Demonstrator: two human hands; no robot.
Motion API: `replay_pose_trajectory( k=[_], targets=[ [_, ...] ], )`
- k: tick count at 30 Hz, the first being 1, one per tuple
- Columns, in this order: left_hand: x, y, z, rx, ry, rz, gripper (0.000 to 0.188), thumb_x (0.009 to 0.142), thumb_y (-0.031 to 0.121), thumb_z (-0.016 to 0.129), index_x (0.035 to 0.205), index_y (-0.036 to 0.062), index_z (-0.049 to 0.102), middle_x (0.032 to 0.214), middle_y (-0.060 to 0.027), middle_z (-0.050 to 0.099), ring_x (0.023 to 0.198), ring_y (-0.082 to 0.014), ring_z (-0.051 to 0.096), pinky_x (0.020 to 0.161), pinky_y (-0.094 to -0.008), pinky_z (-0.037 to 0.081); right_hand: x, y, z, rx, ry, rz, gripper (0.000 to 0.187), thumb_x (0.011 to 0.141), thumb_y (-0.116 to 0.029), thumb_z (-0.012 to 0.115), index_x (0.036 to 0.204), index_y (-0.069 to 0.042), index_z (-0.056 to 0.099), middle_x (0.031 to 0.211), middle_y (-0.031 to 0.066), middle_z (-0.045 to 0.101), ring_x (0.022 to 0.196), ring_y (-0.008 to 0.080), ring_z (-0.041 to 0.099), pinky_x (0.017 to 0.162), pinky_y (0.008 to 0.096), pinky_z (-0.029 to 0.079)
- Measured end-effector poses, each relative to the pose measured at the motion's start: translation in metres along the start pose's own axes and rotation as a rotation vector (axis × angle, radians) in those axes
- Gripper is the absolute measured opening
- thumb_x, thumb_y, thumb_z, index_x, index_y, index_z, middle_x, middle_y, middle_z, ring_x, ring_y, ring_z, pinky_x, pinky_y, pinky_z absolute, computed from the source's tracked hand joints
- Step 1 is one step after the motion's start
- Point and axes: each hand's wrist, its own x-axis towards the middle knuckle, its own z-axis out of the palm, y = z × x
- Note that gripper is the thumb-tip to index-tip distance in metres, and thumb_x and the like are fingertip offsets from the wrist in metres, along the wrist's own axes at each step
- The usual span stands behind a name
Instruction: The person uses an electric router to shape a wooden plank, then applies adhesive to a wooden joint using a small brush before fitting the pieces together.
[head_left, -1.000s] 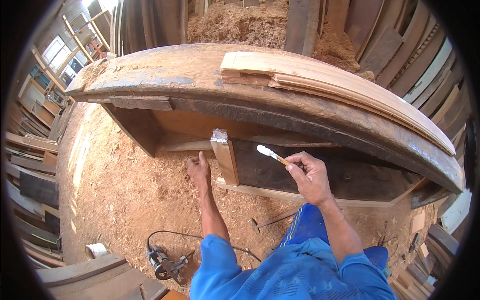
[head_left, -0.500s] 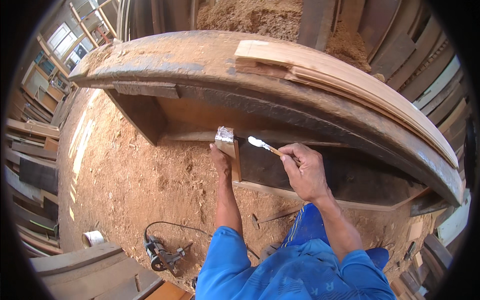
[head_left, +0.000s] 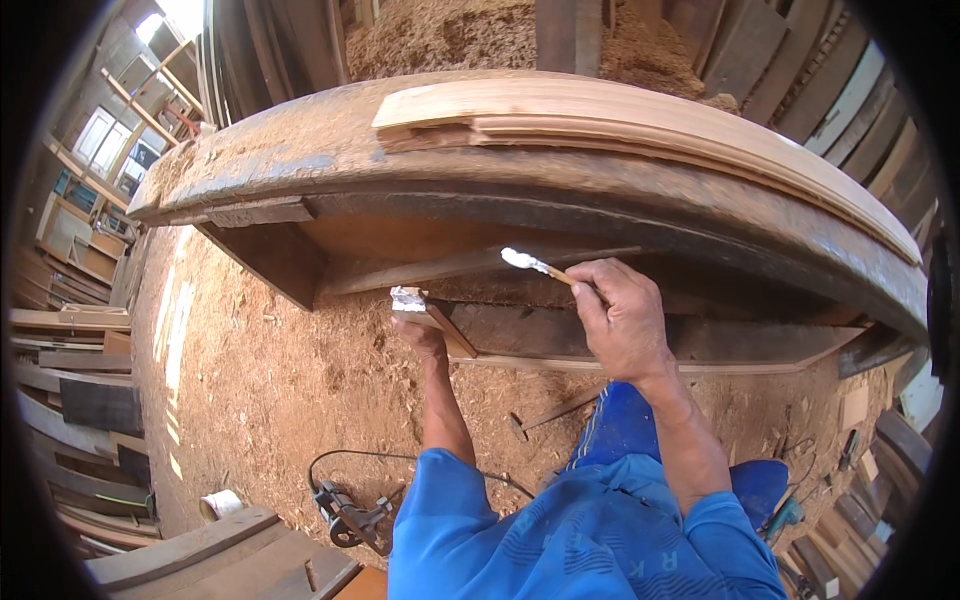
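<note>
My left hand (head_left: 420, 338) is closed around the end of a wooden board (head_left: 455, 338), just below its top edge. White paste (head_left: 408, 300) coats that end of the board. The board meets a long dark panel (head_left: 590, 332) that stretches to the right under the workbench edge. In my right hand (head_left: 622, 312) is a thin wooden stick (head_left: 562, 275), pinched between thumb and fingers. A thick white blob (head_left: 520, 259) covers its tip, which is held in the air to the right of the coated end, apart from it.
A heavy wooden workbench (head_left: 270, 165) spans the view ahead, with long pale planks (head_left: 620, 112) on top. Sawdust covers the floor (head_left: 270, 370). A corded power tool (head_left: 350, 515), a hammer (head_left: 520, 425) and a white tub (head_left: 222, 503) lie nearby. Boards are stacked on both sides.
The coated board end has shifted left and lower in view, tilting with my left hand. My right hand has drawn the stick's tip farther from it. The whole view has shifted too.
</note>
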Motion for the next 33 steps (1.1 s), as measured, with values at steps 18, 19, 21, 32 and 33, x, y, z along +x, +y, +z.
replay_pose_trajectory(
  k=[18,19,21,32,33],
  targets=[
    [-0.006,0.043,-0.042,-0.373,0.065,-0.114,0.038,0.103,0.031,0.041,0.125,0.0012,0.048,0.111,-0.0135,0.059,0.1,-0.0263,0.058,0.089,-0.0387,0.048,-0.051,0.002,0.008,0.138,-0.097,0.083,0.011,0.086,-0.003,0.062,0.095,-0.002,0.068,0.082,0.0142,0.066,0.072,0.0302,0.064,0.066,0.0386,0.05],
    [-0.008,0.04,-0.047,-0.368,0.134,-0.148,0.04,0.103,0.031,0.043,0.128,0.0,0.047,0.114,-0.015,0.058,0.102,-0.0275,0.058,0.091,-0.0392,0.048,-0.052,-0.003,0.013,0.18,-0.082,0.075,0.011,0.086,-0.003,0.062,0.095,-0.001,0.068,0.083,0.0146,0.066,0.073,0.0299,0.065,0.066,0.0381,0.05],
    [-0.015,0.041,-0.049,-0.395,0.221,-0.207,0.043,0.103,0.031,0.045,0.131,-0.002,0.044,0.118,-0.0172,0.057,0.104,-0.0291,0.058,0.094,-0.04,0.048,-0.052,-0.006,0.017,0.214,-0.074,0.067,0.011,0.086,-0.003,0.062,0.095,-0.001,0.068,0.084,0.0151,0.067,0.073,0.0297,0.065,0.067,0.0376,0.051],
    [-0.007,-0.057,-0.05,0.483,0.393,0.246,0.064,0.102,0.049,0.035,0.128,-0.008,0.048,0.116,-0.0261,0.058,0.104,-0.0361,0.059,0.089,-0.0472,0.05,-0.037,-0.027,0.025,0.166,-0.11,0.053,0.012,0.085,-0.007,0.062,0.094,-0.002,0.068,0.087,0.0173,0.068,0.082,0.0362,0.066,0.073,0.0423,0.052],
    [-0.003,-0.067,-0.048,0.159,0.3,0.094,0.062,0.101,0.044,0.042,0.132,-0.0096,0.046,0.121,-0.0302,0.055,0.107,-0.04,0.057,0.092,-0.0493,0.048,-0.034,-0.028,0.023,0.153,-0.126,0.06,0.012,0.085,-0.007,0.062,0.094,-0.002,0.068,0.087,0.0172,0.068,0.082,0.0364,0.066,0.073,0.0426,0.052]
  ],
)
